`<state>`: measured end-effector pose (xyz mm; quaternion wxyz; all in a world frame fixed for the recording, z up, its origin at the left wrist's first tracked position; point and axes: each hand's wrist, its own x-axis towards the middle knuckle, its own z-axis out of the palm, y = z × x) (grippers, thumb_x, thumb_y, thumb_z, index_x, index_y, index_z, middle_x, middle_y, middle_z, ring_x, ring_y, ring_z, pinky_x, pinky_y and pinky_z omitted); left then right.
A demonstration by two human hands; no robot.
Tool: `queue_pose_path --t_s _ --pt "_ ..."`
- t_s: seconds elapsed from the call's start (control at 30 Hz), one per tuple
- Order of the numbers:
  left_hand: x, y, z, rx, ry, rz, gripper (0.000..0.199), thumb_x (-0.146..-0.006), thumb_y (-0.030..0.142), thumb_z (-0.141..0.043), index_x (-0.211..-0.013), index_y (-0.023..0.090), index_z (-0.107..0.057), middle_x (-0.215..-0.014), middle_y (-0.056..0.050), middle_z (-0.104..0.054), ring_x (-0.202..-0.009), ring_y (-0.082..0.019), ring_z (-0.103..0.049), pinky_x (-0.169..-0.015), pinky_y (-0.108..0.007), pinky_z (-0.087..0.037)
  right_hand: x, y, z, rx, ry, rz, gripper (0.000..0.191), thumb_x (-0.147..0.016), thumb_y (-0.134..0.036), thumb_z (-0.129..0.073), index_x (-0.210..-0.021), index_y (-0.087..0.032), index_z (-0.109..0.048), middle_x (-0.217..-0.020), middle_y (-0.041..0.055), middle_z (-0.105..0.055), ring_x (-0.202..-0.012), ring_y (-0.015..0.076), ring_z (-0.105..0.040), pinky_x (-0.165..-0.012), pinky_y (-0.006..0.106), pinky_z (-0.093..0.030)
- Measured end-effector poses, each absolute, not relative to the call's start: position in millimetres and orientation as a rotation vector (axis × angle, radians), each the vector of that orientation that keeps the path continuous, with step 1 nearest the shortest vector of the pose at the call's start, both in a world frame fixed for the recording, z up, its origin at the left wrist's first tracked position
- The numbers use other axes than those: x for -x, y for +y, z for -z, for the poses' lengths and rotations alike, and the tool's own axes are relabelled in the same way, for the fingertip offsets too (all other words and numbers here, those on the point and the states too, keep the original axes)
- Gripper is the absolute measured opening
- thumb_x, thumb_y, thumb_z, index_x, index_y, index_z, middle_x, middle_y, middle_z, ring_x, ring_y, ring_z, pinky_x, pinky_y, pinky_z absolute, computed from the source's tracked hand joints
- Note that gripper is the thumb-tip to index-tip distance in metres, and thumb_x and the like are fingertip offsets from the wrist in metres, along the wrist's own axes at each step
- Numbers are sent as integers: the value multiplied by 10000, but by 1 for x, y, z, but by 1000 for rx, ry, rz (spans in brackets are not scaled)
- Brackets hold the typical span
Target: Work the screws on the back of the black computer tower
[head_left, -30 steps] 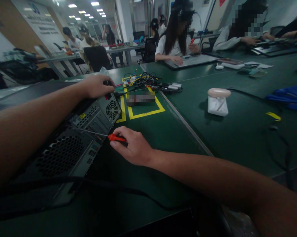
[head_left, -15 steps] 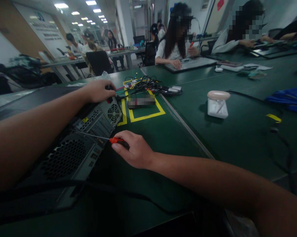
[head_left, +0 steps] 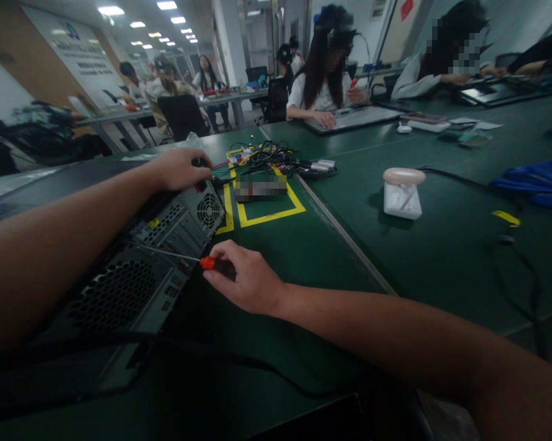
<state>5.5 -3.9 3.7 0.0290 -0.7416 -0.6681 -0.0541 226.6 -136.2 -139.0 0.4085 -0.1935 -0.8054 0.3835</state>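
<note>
A computer case [head_left: 166,291] lies tilted at the left, its rear panel with vents and ports facing right. My left hand [head_left: 184,168] rests at the far upper corner of the case, fingers curled over something dark that I cannot make out. My right hand [head_left: 246,275] is closed around the handle of a red and black screwdriver [head_left: 207,263]. The screwdriver's long shaft points left across the rear panel, its tip near the slots below a yellow sticker [head_left: 153,223]. Part of the handle is hidden by my fingers.
Tangled cables [head_left: 271,154] lie behind yellow tape squares on the green table [head_left: 340,263]. A white box with a pinkish lid [head_left: 402,195] stands right of centre, near blue cloth [head_left: 537,184]. A person [head_left: 324,86] works across the table. A black strap crosses the foreground.
The view has shifted slightly. My right hand has loosened its fingers a little around the screwdriver handle, and the shaft still points at the rear panel.
</note>
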Motion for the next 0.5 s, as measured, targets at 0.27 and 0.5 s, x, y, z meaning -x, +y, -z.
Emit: queue_pose_path --t_s 0.27,0.5 --pt "-10 -6 -9 2299 -2099 55 618 -890 497 -472 -1331 135 -712 -1245 -179 -728 -1118 -318 -674 -1024 -422 -501 -225 -135 139 468 -2022 -972 204 -1039 -410 -596 -1122 -225 -576 -1012 28 -686 -828 188 -659 -808 346 -547" --pt "-10 -6 -8 2306 -2085 106 604 -894 488 -482 -1312 124 -720 -1262 -190 -728 -1126 -323 -668 -1032 -439 -500 -225 -135 140 469 -2007 -976 194 -1039 -400 -606 -1119 -226 -576 -1007 26 -683 -838 191 -663 -799 342 -540"
